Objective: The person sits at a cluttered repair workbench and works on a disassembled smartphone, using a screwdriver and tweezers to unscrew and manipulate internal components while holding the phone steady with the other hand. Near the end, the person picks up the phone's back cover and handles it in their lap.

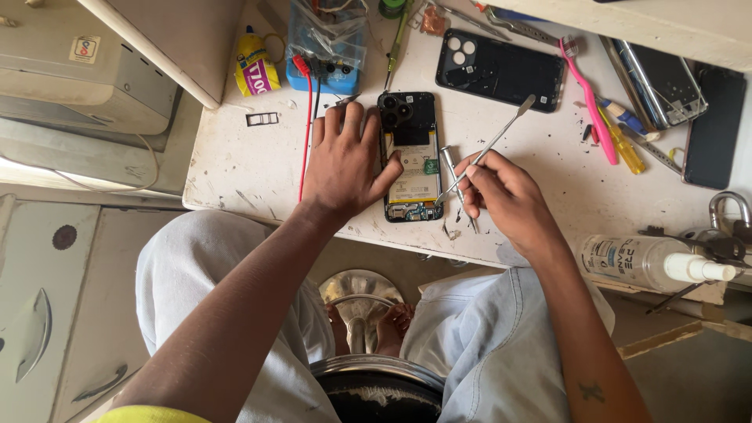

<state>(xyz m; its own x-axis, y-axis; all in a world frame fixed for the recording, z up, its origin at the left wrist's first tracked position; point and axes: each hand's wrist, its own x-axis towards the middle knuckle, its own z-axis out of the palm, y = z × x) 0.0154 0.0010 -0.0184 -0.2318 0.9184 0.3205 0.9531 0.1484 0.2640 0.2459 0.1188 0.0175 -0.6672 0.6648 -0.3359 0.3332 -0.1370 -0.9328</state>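
An opened phone [410, 157] with its back cover off lies on the white worktable [235, 168], showing its battery, boards and camera block. My left hand [345, 160] rests flat on the table against the phone's left edge, thumb pressing on its side. My right hand [505, 196] grips a thin metal pry tool [495, 141], whose lower tip touches the phone's lower right edge. Another metal tool [454, 176] lies on the table between the phone and my right hand.
The removed black back cover [501, 70] lies behind the phone. A pink toothbrush [589, 102], yellow screwdriver [624, 149], other phones [666, 82], glue bottle [255, 70], blue box [325, 51], red wire [306, 133], spray bottle [650, 262] and padlock [732, 211] crowd the table.
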